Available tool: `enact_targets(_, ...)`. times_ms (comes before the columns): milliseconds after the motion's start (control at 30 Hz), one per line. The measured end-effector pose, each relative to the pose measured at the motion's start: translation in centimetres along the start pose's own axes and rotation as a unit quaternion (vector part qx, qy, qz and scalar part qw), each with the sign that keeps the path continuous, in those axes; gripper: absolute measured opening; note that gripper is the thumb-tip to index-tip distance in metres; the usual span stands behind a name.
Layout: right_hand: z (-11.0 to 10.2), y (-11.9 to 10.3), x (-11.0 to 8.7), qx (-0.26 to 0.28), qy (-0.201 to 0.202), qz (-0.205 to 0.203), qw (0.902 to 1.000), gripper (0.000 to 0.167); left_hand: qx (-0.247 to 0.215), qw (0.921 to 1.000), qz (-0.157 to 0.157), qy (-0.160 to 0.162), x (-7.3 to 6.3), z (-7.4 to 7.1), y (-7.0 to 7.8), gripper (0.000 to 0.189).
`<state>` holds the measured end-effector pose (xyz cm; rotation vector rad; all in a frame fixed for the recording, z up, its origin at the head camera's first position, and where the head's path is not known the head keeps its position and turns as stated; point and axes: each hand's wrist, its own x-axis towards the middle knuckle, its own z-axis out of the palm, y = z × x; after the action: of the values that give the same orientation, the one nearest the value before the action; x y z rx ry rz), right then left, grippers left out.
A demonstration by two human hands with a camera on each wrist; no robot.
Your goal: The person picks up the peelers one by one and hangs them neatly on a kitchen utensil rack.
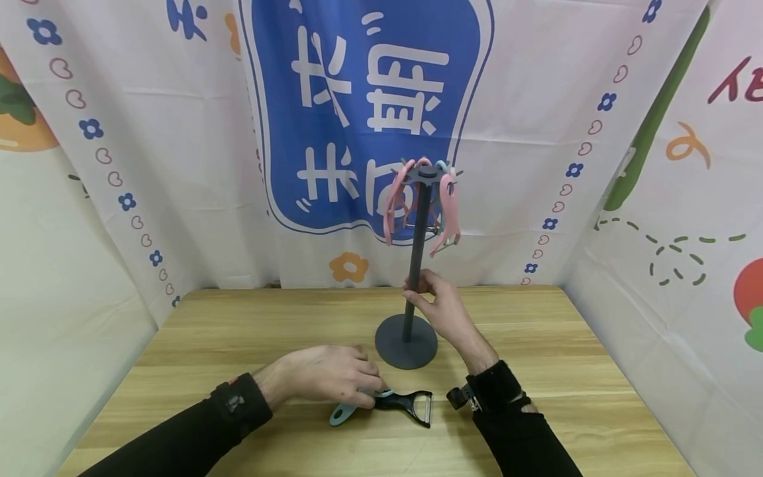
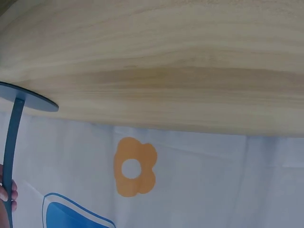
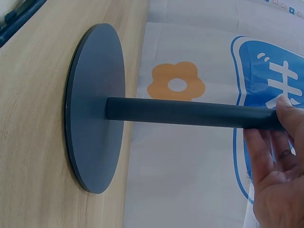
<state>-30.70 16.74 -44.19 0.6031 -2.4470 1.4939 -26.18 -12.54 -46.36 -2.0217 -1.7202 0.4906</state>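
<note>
A dark grey stand (image 1: 420, 252) rises from a round base on the table. Pink peelers (image 1: 449, 212) and a light blue one hang from the hooks around its top. My right hand (image 1: 442, 306) grips the pole below them, thumb and fingers on either side of it; the right wrist view shows this hand (image 3: 280, 166) on the pole (image 3: 190, 113). In front of the base, my left hand (image 1: 330, 374) pinches a light blue peeler (image 1: 342, 415), covering its middle. Beside those fingertips lies a black peeler (image 1: 405, 402), partly beneath the light blue one. The left wrist view misses the left hand.
The wooden table (image 1: 238, 324) runs back to a printed white curtain (image 1: 226, 232) bearing a blue panel and orange flowers. Similar curtains close off the left and right sides. A small black camera (image 1: 459, 397) sits on the right wrist.
</note>
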Motion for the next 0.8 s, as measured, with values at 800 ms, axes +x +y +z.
enact_targets(800,0.0,0.0,0.0,-0.004,-0.002,0.002,1.0,0.024,-0.029,0.9939,-0.08,-0.07,-1.4,0.5,-1.1,0.023)
